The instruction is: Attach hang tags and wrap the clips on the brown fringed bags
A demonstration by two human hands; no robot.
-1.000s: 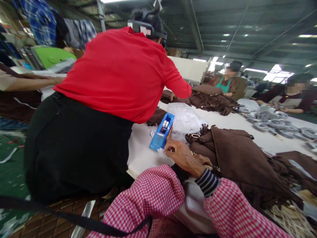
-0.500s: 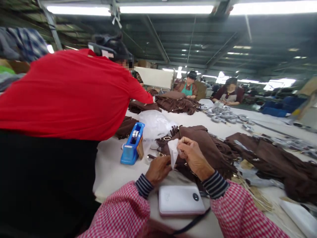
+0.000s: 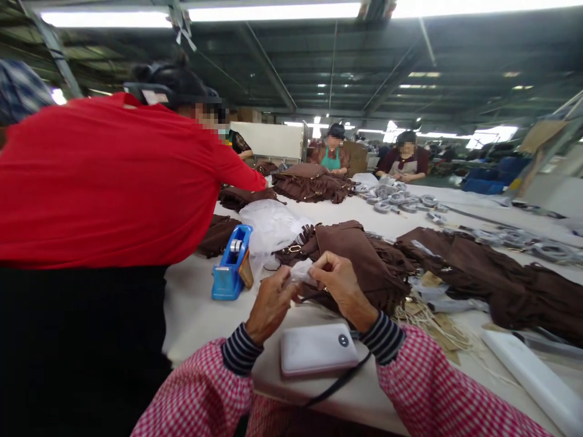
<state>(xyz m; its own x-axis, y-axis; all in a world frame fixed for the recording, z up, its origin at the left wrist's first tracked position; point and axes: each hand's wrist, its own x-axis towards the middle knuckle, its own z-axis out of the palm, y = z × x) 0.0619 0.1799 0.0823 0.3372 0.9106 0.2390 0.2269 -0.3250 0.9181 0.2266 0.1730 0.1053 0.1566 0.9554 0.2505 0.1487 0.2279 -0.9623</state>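
Observation:
Between my hands is a small piece of thin white wrapping, crumpled; whether it is paper or film I cannot tell. My left hand pinches its left side, and my right hand pinches its right side. Just behind them lies a brown fringed bag with metal fittings. A blue tape dispenser stands to the left of my left hand. Below my wrists a white power bank with a dark cord rests near the table edge.
A person in red leans over the table at left. Translucent plastic lies behind the dispenser. More brown bags are at right, with several grey coiled straps beyond. Two people sit at the far side. A white slab-like object lies at lower right.
The white wrapping hung down as a pointed strip and is now bunched between both hands. My left hand has risen to grip it. The view has shifted slightly right.

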